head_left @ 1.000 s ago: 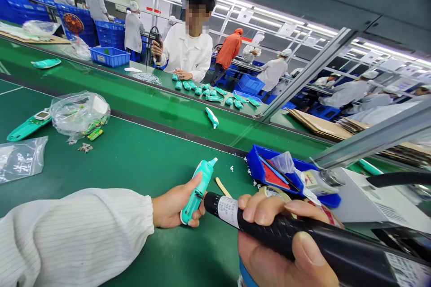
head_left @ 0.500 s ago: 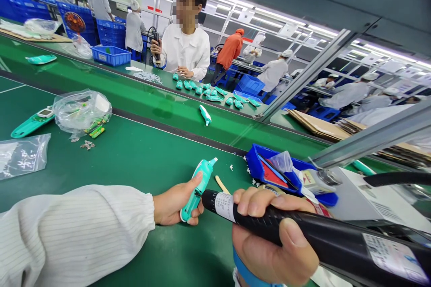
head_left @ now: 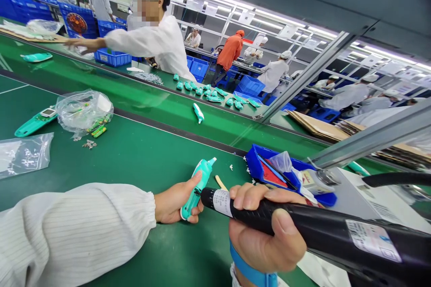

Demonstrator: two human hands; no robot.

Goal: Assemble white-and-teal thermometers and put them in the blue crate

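Observation:
My left hand (head_left: 177,201) is closed around a teal ear thermometer (head_left: 204,171), its pale tapered tip pointing up and away. My right hand (head_left: 266,237) grips a black electric screwdriver (head_left: 319,228) with white labels on its body. The screwdriver's nose meets the side of the thermometer near a dark opening; the bit itself is hidden. A blue band circles my right wrist. Just beyond the screwdriver's nose lies a small cream-coloured stick (head_left: 221,182).
A blue tray (head_left: 257,168) of tools and a bottle stands at right. At left are a plastic bag (head_left: 79,110), small metal parts (head_left: 89,144) and another teal device (head_left: 30,124). A conveyor belt (head_left: 161,110) crosses ahead, carrying a thermometer (head_left: 198,113). Beyond it, a co-worker (head_left: 164,40) reaches out.
The co-worker opposite has leaned over and stretched an arm to the left. The thermometer on the belt has shifted slightly left. My hands keep nearly the same pose, the screwdriver against the thermometer.

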